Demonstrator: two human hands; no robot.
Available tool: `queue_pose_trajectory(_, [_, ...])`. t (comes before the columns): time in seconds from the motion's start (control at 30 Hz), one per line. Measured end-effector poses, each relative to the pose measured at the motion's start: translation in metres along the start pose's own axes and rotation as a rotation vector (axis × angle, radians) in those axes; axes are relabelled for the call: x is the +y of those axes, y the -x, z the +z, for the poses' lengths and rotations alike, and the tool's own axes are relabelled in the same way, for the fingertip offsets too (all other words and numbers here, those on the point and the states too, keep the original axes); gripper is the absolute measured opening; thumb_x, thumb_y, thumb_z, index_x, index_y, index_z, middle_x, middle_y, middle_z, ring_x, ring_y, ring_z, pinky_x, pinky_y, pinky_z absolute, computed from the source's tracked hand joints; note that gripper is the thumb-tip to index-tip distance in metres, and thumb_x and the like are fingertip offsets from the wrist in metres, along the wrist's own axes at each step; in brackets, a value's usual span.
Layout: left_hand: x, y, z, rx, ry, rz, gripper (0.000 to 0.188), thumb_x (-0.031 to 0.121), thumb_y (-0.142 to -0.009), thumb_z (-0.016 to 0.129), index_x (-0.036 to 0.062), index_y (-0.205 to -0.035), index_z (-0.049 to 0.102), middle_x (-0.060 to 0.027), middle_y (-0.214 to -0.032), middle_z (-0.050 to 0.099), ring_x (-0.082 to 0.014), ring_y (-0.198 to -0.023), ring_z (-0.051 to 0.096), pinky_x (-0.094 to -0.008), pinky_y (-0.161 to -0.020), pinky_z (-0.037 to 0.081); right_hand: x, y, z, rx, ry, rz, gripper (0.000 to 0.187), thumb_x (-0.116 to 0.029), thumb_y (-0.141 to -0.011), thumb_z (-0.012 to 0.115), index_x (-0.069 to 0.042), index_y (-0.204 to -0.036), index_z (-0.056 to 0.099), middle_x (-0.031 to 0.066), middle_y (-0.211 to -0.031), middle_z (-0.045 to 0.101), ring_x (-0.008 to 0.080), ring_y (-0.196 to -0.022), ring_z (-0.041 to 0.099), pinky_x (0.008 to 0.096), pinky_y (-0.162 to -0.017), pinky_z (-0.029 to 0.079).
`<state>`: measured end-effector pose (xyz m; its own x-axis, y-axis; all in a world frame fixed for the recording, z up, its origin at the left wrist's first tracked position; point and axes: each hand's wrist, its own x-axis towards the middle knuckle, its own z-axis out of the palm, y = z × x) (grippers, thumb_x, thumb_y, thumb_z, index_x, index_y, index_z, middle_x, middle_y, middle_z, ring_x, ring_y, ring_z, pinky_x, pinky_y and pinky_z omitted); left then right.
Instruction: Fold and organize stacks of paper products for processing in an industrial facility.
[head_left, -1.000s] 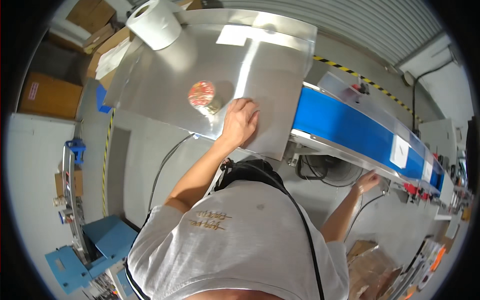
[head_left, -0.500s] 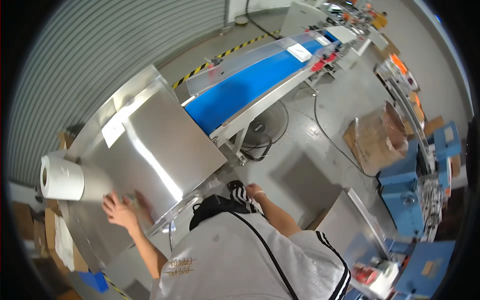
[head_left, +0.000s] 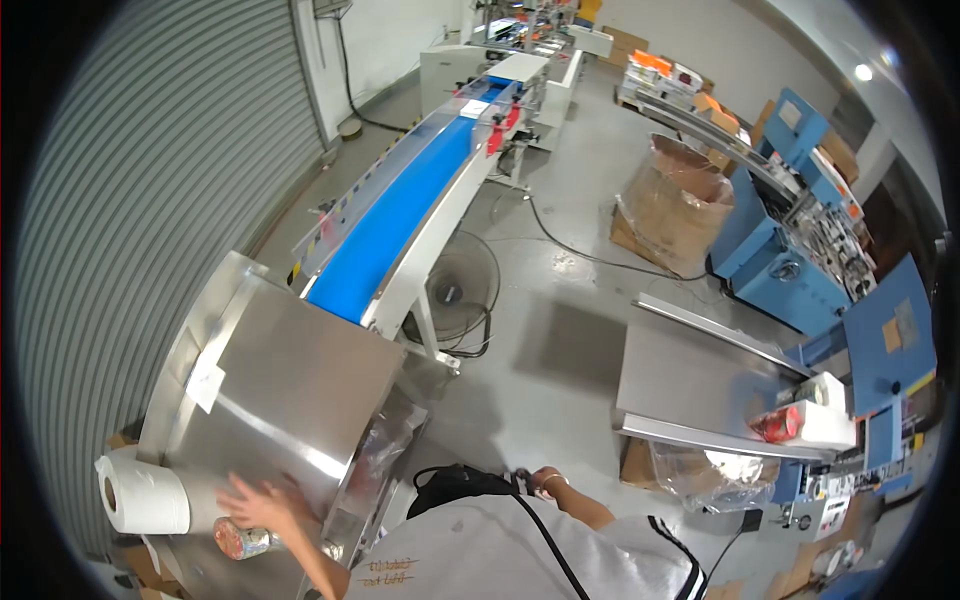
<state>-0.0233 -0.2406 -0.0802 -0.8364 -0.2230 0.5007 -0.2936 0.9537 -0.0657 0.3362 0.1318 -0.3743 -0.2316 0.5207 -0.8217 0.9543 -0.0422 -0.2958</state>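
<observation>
My left hand (head_left: 262,508) is open, fingers spread, over the stainless steel table (head_left: 290,370). Just below it lies a small cylindrical pack (head_left: 240,540) with a red patterned end; the fingers appear apart from it, though contact is hard to judge. A large white paper roll (head_left: 150,497) rests on its side to the left of the hand. Farther up the table is a flat white sheet (head_left: 205,388). Low beside my body hangs my right hand (head_left: 546,480), a band on its wrist. Its fingers are too small and foreshortened to read, and I see nothing in it.
A blue conveyor belt (head_left: 400,225) runs from the table to far machinery, with a white packet (head_left: 473,108) on it. Beneath stands a round floor fan (head_left: 460,285). To the right are a lined carton (head_left: 675,200), blue machines (head_left: 785,265) and a second metal table (head_left: 690,375).
The view has swung right and upward, bringing more of the right-hand machines in. My left hand stays spread over the table; the red-ended pack now shows beside it.
</observation>
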Motion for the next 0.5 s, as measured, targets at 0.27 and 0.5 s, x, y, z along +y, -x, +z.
queue_pose_trajectory(0.27, [0.184, 0.061, -0.073, 0.108, 0.942, 0.673, 0.035, 0.011, -0.075, 0.066, 0.0032, -0.108, 0.061, -0.0271, -0.134, 0.04, -0.0471, -0.122, 0.038, -0.0545, -0.1, 0.034, 0.03, 0.048, 0.002, -0.034, -0.596, -0.138, 0.032, -0.026, -0.082, 0.054, -0.004, -0.103, 0.064, 0.0099, -0.082, 0.067, 0.0184, -0.07, 0.065, 0.0306, -0.06, 0.052])
queue_pose_trajectory(0.5, [0.255, 0.232, -0.183, -0.309, 1.372, 1.007, 0.022, 0.008, -0.075, 0.066, 0.0038, -0.097, 0.063, -0.0238, -0.127, 0.046, -0.0405, -0.117, 0.044, -0.0478, -0.098, 0.038, 0.197, 0.073, 0.023, 0.057, -0.046, -0.045, 0.027, -0.021, -0.078, 0.052, -0.01, -0.095, 0.069, 0.0175, -0.105, 0.064, 0.0324, -0.102, 0.061, 0.0403, -0.089, 0.047])
